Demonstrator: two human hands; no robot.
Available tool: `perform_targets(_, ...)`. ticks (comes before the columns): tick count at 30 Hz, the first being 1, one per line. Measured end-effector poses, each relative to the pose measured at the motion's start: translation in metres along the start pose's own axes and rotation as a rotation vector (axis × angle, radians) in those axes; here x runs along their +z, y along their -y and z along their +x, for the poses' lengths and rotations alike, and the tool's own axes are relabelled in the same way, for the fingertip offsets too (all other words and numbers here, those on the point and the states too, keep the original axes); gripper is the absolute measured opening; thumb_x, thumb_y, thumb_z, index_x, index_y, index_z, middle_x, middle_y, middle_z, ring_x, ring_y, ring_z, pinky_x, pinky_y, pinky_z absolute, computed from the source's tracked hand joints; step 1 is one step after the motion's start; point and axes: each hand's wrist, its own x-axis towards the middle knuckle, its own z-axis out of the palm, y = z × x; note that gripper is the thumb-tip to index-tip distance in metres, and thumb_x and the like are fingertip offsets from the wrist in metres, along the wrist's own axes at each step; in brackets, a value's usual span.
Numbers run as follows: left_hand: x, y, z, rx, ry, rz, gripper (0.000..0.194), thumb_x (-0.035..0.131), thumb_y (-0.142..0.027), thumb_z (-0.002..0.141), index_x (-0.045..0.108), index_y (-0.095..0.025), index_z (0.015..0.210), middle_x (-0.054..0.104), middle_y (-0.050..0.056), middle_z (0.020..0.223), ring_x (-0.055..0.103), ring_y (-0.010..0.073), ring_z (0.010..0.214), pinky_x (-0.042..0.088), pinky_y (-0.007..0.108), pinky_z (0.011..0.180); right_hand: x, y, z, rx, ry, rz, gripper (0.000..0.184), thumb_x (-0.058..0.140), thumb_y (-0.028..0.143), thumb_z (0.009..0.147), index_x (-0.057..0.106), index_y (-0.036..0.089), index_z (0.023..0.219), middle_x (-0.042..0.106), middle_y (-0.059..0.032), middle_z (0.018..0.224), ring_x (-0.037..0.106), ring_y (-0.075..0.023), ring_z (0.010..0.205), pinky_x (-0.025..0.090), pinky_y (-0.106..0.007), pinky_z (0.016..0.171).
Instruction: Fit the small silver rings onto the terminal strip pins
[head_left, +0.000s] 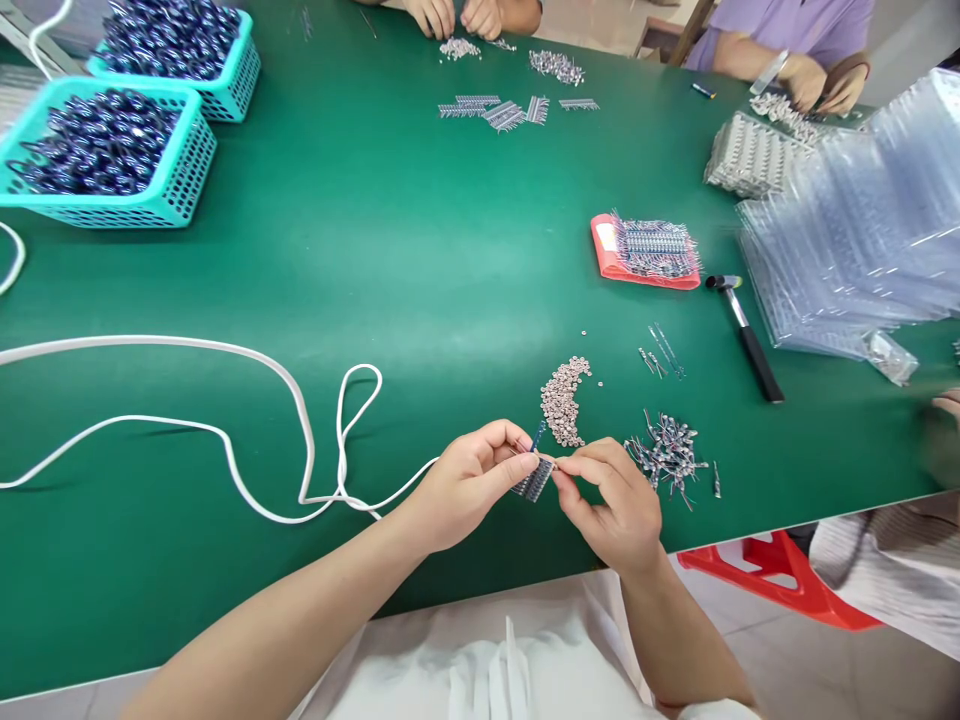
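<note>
Near the table's front edge, my left hand (469, 485) is closed in a pinch on a small dark strip of wired parts (534, 484). A thin blue piece sticks up beside its fingertips. My right hand (613, 500) has thumb and forefinger pressed together at the strip's right end. What lies between those fingertips is too small to make out. Just beyond both hands lies a curved heap of small round pinkish-beige pieces (562, 400). To the right of my right hand is a pile of loose wired parts (670, 452).
A hammer (750, 345), a red pack with wired strips (649, 252) and stacked clear trays (847, 230) stand right. White cable (300, 420) loops across the left, below turquoise baskets (184, 175) of dark parts. Co-workers' hands (454, 15) work at the far edge. A red stool (780, 575) is lower right.
</note>
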Motion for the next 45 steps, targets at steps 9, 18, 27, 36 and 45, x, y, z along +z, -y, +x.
perform_targets(9,0.0,-0.001,0.0,-0.006,-0.037,0.037,0.026,0.068,-0.04,0.084,0.055,-0.017,0.087,0.061,0.001,0.08,0.056,0.015,0.076,0.042,0.029,0.072,-0.005,-0.005,-0.001,-0.096,0.084,-0.102,0.027,0.063,0.008,0.085,0.063,0.023,0.108,0.07,-0.0045,0.084,0.063,-0.0173,0.074,0.05,-0.033,0.066)
perform_targets(18,-0.001,0.002,0.002,-0.01,-0.045,0.042,0.026,0.067,-0.04,0.085,0.055,-0.017,0.088,0.062,0.001,0.079,0.058,0.0162,0.076,0.043,0.029,0.071,0.004,-0.002,-0.007,0.008,-0.032,-0.044,0.021,0.061,0.009,0.085,0.064,0.023,0.1,0.068,-0.004,0.082,0.064,-0.0169,0.072,0.051,-0.033,0.064)
perform_targets(27,0.0,0.001,0.001,0.0,-0.082,0.056,0.026,0.069,-0.04,0.083,0.057,-0.017,0.087,0.059,-0.001,0.072,0.055,0.0136,0.07,0.042,0.028,0.068,0.006,0.003,-0.004,0.043,-0.08,-0.034,0.023,0.063,0.007,0.083,0.064,0.023,0.098,0.069,-0.0032,0.081,0.063,-0.0161,0.069,0.051,-0.032,0.063)
perform_targets(36,0.01,0.004,-0.001,0.029,-0.154,-0.028,0.02,0.075,-0.031,0.078,0.062,-0.016,0.082,0.064,0.0,0.079,0.06,0.0129,0.073,0.051,0.026,0.072,0.008,0.012,-0.005,0.402,-0.092,0.372,0.012,0.059,0.014,0.088,0.068,0.022,0.089,0.065,-0.0024,0.078,0.06,-0.0149,0.07,0.049,-0.028,0.06)
perform_targets(45,0.01,0.007,-0.001,0.068,-0.181,0.002,0.014,0.073,-0.025,0.08,0.064,-0.015,0.082,0.068,0.001,0.08,0.064,0.0127,0.073,0.053,0.025,0.073,0.013,0.009,-0.008,0.456,-0.103,0.47,0.012,0.061,0.014,0.088,0.069,0.022,0.091,0.064,-0.0024,0.081,0.059,-0.0139,0.072,0.048,-0.026,0.06)
